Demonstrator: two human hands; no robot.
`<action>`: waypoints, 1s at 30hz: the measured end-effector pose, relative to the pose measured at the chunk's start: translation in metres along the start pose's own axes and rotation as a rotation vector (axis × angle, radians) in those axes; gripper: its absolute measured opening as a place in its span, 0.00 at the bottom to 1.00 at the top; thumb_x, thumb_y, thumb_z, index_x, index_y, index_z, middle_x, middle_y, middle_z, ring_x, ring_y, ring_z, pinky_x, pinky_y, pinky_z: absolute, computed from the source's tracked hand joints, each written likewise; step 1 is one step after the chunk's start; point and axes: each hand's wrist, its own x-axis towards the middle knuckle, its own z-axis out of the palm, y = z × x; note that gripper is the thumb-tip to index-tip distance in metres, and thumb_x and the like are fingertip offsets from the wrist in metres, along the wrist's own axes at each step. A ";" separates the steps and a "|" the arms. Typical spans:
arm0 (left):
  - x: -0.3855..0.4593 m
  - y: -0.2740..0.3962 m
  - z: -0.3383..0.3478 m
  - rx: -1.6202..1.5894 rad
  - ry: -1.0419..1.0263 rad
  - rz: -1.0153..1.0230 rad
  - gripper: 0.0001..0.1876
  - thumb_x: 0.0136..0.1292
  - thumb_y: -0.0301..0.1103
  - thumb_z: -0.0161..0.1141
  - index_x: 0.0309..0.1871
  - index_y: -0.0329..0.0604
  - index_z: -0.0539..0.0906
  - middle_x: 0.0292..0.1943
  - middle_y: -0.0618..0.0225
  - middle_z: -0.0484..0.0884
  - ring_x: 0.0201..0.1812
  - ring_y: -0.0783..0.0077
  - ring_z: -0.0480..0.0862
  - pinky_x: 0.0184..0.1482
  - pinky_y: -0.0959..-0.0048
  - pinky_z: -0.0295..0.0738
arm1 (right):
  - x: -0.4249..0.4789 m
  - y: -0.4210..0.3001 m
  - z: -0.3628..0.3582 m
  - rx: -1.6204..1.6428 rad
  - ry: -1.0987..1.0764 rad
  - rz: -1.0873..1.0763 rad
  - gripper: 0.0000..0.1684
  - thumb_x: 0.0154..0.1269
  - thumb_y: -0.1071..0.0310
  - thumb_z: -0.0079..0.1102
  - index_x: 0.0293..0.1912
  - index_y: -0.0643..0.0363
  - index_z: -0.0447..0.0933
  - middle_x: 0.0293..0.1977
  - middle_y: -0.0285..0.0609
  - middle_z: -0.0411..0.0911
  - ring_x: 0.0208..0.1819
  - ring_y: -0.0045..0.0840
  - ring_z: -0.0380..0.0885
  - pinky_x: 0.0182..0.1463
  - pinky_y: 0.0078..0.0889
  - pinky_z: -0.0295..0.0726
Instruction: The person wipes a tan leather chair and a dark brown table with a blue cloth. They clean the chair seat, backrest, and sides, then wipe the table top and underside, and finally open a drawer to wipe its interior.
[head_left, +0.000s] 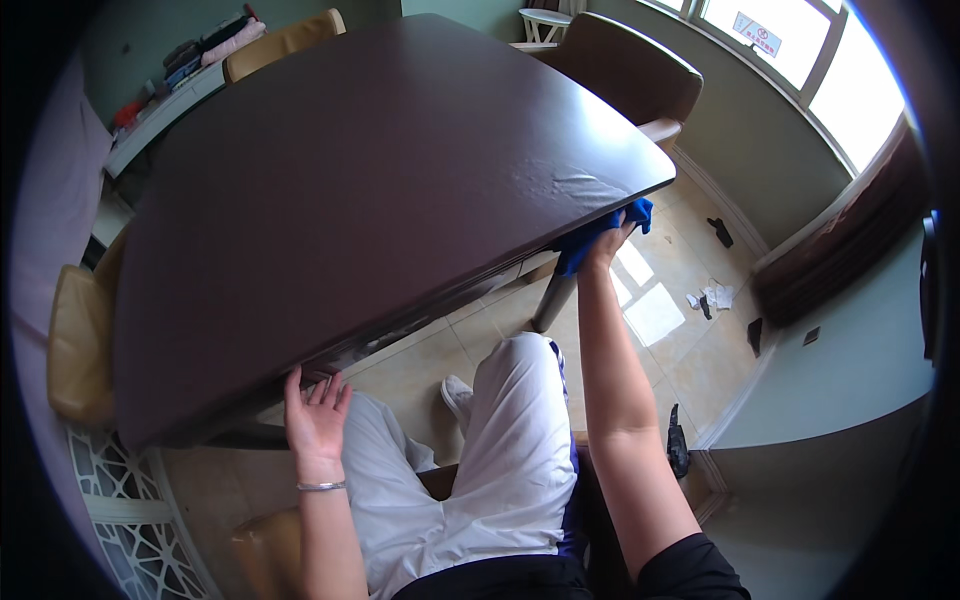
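Observation:
In front of me stretches a dark brown table (322, 195) with rounded corners. My right hand (611, 238) grips a blue cloth (577, 247) against the underside of the table's edge, close to its right corner. Part of the cloth is hidden below the tabletop. At the near edge, further left, my left hand (319, 416) is palm up with its fingers apart. Its fingertips reach the table's rim, and I see nothing held in it. A silver bracelet circles the left wrist. The tabletop's surface looks wrinkled near the right corner.
A metal table leg (553, 304) stands below the cloth. Brown armchairs (630, 67) and tan chairs (79, 345) surround the table. Dark and white scraps (709, 296) lie on the tiled floor by the curtain (832, 232). A white shelf (169, 112) holds folded clothes at the back left.

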 end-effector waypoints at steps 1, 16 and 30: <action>0.000 -0.003 0.004 -0.004 0.014 -0.005 0.46 0.53 0.45 0.69 0.64 0.31 0.51 0.67 0.50 0.54 0.62 0.52 0.68 0.61 0.54 0.68 | 0.011 0.011 -0.007 -0.030 0.010 -0.043 0.21 0.72 0.62 0.44 0.59 0.64 0.61 0.52 0.47 0.71 0.52 0.35 0.69 0.62 0.39 0.63; 0.000 -0.010 -0.019 -0.244 -0.220 0.006 0.17 0.54 0.24 0.50 0.49 0.28 0.72 0.53 0.51 0.75 0.55 0.53 0.74 0.60 0.54 0.72 | -0.240 -0.091 -0.038 0.237 -0.049 0.507 0.22 0.75 0.52 0.41 0.52 0.61 0.71 0.41 0.41 0.78 0.40 0.24 0.77 0.48 0.23 0.76; -0.016 -0.016 -0.034 -0.205 -0.251 -0.028 0.11 0.54 0.30 0.57 0.42 0.43 0.76 0.46 0.67 0.76 0.54 0.59 0.73 0.64 0.53 0.64 | -0.201 -0.167 0.086 -1.422 -1.924 -0.123 0.24 0.66 0.53 0.43 0.39 0.63 0.80 0.45 0.56 0.78 0.48 0.47 0.75 0.57 0.41 0.71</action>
